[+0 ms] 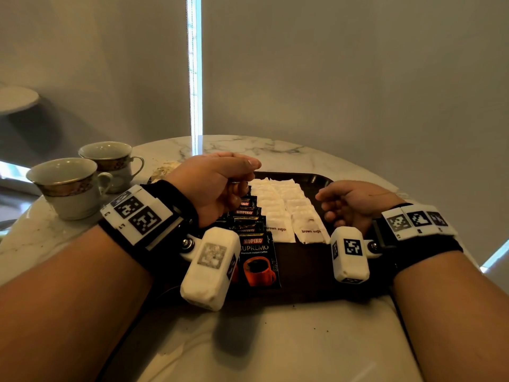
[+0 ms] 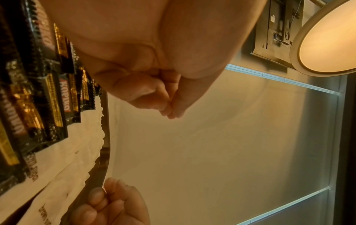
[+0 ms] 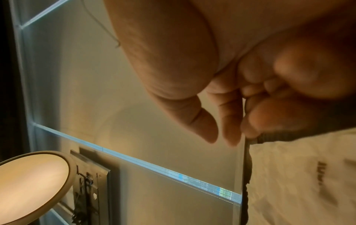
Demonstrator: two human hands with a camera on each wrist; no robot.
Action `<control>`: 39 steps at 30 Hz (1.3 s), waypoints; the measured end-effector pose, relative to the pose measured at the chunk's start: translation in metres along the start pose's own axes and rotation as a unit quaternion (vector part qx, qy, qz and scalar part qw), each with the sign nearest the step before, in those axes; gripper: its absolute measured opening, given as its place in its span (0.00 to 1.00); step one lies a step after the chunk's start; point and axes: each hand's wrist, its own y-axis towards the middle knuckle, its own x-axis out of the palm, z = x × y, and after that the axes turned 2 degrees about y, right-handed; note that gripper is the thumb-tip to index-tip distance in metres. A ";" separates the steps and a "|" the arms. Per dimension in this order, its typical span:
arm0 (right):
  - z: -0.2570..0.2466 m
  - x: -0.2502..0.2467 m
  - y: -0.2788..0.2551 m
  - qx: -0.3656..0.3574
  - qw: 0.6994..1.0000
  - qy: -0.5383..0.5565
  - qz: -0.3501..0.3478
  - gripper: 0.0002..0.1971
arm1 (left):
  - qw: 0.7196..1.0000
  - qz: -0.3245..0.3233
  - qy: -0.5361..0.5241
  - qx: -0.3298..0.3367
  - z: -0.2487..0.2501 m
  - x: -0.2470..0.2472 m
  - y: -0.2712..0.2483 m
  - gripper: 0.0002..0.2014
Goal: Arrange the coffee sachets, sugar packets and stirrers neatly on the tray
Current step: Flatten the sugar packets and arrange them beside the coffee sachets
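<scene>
On the marble desk (image 1: 289, 340), two teacups (image 1: 70, 186) stand left of the dark tray (image 1: 311, 268), where the left hand (image 1: 217, 183), its grip curled closed on nothing visible, hovers over the coffee sachets (image 1: 257, 257), with sugar packets (image 1: 286, 210) just beside and the loosely curled, empty right hand (image 1: 355, 204) rightmost.

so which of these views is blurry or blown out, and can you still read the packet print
Head view: dim, with a blown-out strip of window light; "KOPIKO" on the coffee sachets and "brown sugar" on the sugar packets are readable. Left wrist view: warm cast, lamp glaring, sachet print legible. Right wrist view: motion-blurred, packet print smeared.
</scene>
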 end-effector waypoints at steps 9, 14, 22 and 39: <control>-0.002 0.009 -0.011 0.013 0.992 -0.049 -0.113 0.17 | 1.000 0.000 -0.008 0.003 0.001 -0.001 -0.001 0.05; -0.007 0.008 -0.017 -0.004 0.997 -0.049 -0.053 0.16 | 1.000 0.003 -0.014 0.010 0.003 -0.001 -0.002 0.06; -0.010 0.004 -0.019 0.007 0.998 -0.036 -0.051 0.26 | 1.000 0.002 -0.019 0.010 0.003 -0.002 -0.001 0.05; -0.008 0.016 -0.011 -0.022 0.999 0.028 -0.013 0.27 | 0.999 0.014 -0.039 -0.005 0.005 -0.005 0.001 0.09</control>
